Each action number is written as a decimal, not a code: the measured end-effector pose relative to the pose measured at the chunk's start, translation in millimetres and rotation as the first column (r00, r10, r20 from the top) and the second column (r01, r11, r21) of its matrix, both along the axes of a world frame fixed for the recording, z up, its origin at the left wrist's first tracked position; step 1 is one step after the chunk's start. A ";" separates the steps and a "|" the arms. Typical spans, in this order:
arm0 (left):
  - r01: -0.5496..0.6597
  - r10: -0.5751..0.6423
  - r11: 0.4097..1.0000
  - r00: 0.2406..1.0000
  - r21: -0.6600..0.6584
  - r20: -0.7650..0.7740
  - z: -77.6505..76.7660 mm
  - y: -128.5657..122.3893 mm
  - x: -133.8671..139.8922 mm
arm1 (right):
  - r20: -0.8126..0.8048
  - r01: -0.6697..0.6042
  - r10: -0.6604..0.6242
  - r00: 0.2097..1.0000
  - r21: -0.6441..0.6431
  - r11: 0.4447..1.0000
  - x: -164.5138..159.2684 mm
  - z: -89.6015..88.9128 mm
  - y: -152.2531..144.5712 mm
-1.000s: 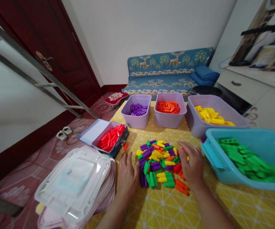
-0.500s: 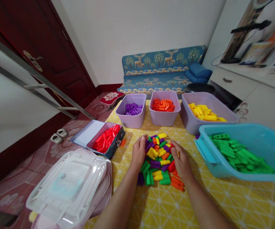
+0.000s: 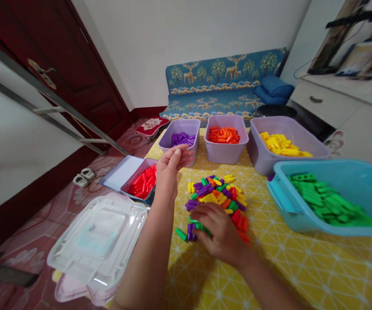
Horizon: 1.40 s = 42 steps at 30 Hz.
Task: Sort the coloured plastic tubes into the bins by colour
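Note:
A mixed pile of plastic building pieces (image 3: 218, 196) in yellow, purple, green, orange and red lies on the yellow tablecloth. My left hand (image 3: 171, 168) is raised left of the pile, in front of the purple-piece bin (image 3: 186, 159). Its fingers stretch to the right, slightly blurred, and no piece shows in them. Over the near side of the pile, my right hand (image 3: 219, 230) curves its spread fingers and thumb around some green pieces (image 3: 201, 226). It hides part of the pile. A loose green piece (image 3: 181, 234) and a purple piece (image 3: 191, 232) lie left of its thumb.
Behind the pile stand an orange-piece bin (image 3: 226, 153) and a yellow-piece bin (image 3: 263, 159). A turquoise tub (image 3: 289, 215) with green pieces is at right. Left are an open box (image 3: 126, 172) holding red pieces and stacked clear lids (image 3: 98, 237). A patterned sofa (image 3: 218, 86) stands beyond.
My left hand has left the pile's left side and risen forward toward the purple-piece bin. My right hand has moved left and nearer, over the pile's front. The pile has spread somewhat.

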State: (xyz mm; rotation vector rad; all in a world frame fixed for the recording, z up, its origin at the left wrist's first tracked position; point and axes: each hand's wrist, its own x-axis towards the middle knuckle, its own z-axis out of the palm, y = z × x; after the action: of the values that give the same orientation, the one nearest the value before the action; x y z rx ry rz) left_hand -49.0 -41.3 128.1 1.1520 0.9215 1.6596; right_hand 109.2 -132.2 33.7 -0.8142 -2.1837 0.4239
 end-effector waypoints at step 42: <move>-0.459 0.196 0.888 0.431 -0.027 -0.881 -119.7 -8.2 -13.8 | -0.064 0.612 -0.631 0.773 -0.182 0.769 67.8 -64.3 58.0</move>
State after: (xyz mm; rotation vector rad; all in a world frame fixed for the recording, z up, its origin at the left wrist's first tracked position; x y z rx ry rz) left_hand -62.8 -49.5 8.4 1.7225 2.0805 1.0729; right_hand 177.0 -74.2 -30.6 -1.4929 -1.6438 0.2853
